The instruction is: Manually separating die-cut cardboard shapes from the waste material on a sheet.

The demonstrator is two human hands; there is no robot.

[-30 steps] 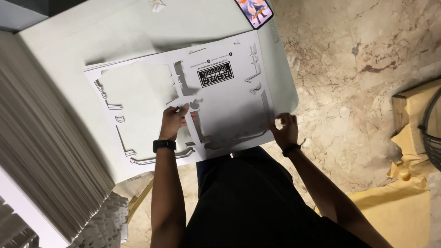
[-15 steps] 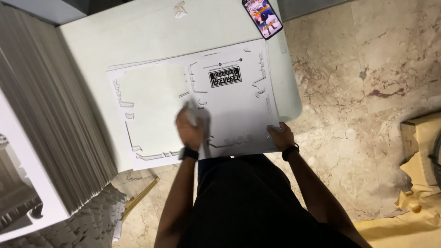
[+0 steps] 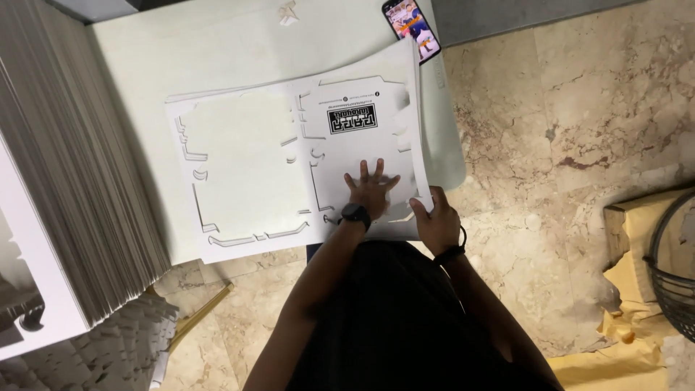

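Head view: marble floor under a pale green desk (image 3: 181, 51). White die-cut card sheet (image 3: 246, 174) lies flat on it. Left hand (image 3: 371, 190) presses, fingers spread; right hand (image 3: 433, 217) pinches the sheet's right edge. Judged light, floppy, tear-prone at cut-outs; hold solid margins.

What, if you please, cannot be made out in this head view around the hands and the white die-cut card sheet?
- Right hand: fingertips curl under the edge of the white die-cut card sheet, so the grip is hidden.
- Card under the flat left hand: covered by the palm.
- Tall grey stack of sheets: cut off by the left edge.
- Black wire basket: cut off by the right edge.
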